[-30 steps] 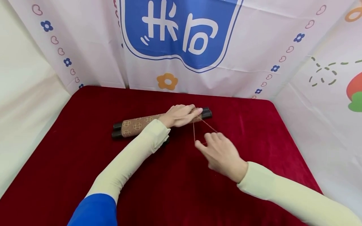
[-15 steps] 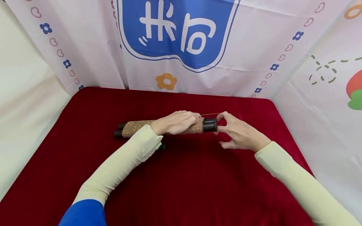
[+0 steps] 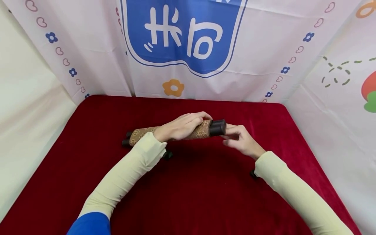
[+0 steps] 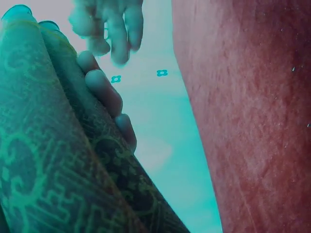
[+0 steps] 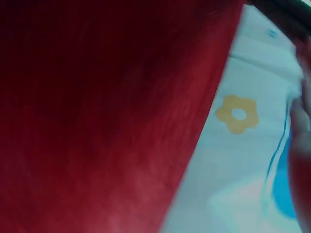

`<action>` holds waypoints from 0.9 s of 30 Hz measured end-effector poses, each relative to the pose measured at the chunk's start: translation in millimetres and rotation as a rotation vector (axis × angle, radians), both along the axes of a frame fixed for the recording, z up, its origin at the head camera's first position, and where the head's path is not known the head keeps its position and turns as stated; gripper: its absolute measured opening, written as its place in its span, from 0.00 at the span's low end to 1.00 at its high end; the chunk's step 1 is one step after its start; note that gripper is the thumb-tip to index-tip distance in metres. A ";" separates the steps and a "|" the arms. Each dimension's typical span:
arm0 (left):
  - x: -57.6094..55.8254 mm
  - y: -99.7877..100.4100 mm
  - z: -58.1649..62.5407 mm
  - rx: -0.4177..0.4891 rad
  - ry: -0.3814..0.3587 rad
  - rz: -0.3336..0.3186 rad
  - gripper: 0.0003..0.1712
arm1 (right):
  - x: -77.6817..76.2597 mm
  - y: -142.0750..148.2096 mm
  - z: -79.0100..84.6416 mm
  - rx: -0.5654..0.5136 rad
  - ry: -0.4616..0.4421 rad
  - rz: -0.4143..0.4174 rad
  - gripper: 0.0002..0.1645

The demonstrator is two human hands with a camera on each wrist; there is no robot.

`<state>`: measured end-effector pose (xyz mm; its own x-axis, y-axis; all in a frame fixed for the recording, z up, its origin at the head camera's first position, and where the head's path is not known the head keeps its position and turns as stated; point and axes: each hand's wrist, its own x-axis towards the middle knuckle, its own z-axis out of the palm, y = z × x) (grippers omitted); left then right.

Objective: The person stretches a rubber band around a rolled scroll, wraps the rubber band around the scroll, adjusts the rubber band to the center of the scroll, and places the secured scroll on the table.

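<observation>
A rolled-up scroll (image 3: 202, 130) in brown cloth with golden motifs shows in the head view, its two rolls side by side and dark knobs at both ends. My left hand (image 3: 183, 125) grips it from above near its right end. In the left wrist view, fingertips (image 4: 104, 90) curl round the far side of the patterned scroll (image 4: 29, 121). At the right knobs is my right hand (image 3: 242, 140), its fingers slightly bent and partly behind the knob. Those fingers hang apart in the left wrist view. The thin cord is hard to make out now.
A red velvet cloth (image 3: 191, 189) covers the table. Behind it hangs a white curtain (image 3: 264, 42) with a blue sign and flowers, and white cloth walls (image 3: 329, 107) close off the sides. A small dark object (image 3: 168, 155) shows by the left cuff.
My right hand has moved from in front of the scroll to its right end. The cord stretched from its fingers earlier no longer shows clearly. The scroll's right end has swung nearer.
</observation>
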<state>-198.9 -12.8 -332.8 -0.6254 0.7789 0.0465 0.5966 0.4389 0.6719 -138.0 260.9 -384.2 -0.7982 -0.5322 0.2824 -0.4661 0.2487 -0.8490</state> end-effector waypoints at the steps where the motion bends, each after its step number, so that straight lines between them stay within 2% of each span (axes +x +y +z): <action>1: 0.6 0.2 -0.4 -0.001 0.002 0.007 0.30 | -0.1 2.5 -1.8 -0.088 -0.073 -0.010 0.26; 3: 1.6 1.2 -1.7 -0.005 0.007 0.014 0.27 | -0.4 7.3 -4.6 -0.189 -0.166 -0.043 0.26; 4: 2.4 1.9 -2.4 -0.012 0.010 0.017 0.26 | -0.8 9.2 -5.5 -0.196 -0.185 -0.066 0.25; 6: 3.8 4.1 -4.2 -0.037 0.024 0.021 0.26 | -1.1 11.5 -5.9 -0.179 -0.218 -0.119 0.20; 8: 4.6 6.9 -7.1 -0.075 0.057 0.027 0.32 | -1.5 11.3 -5.0 -0.122 -0.255 -0.174 0.17; 11: 4.8 11.5 -13.1 -0.124 0.129 0.040 0.40 | -2.7 5.6 -2.0 -0.039 -0.351 -0.238 0.26; 15: 4.2 17.6 -23.8 -0.152 0.204 0.058 0.39 | -5.2 -6.2 1.9 0.009 -0.459 -0.314 0.37; 19: 5.8 25.5 -33.9 -0.165 0.258 0.085 0.36 | -5.6 -16.2 6.3 0.013 -0.501 -0.386 0.42; 27: 10.5 37.8 -46.7 -0.214 0.356 0.180 0.37 | -9.5 -31.6 7.3 0.101 -0.502 -0.480 0.36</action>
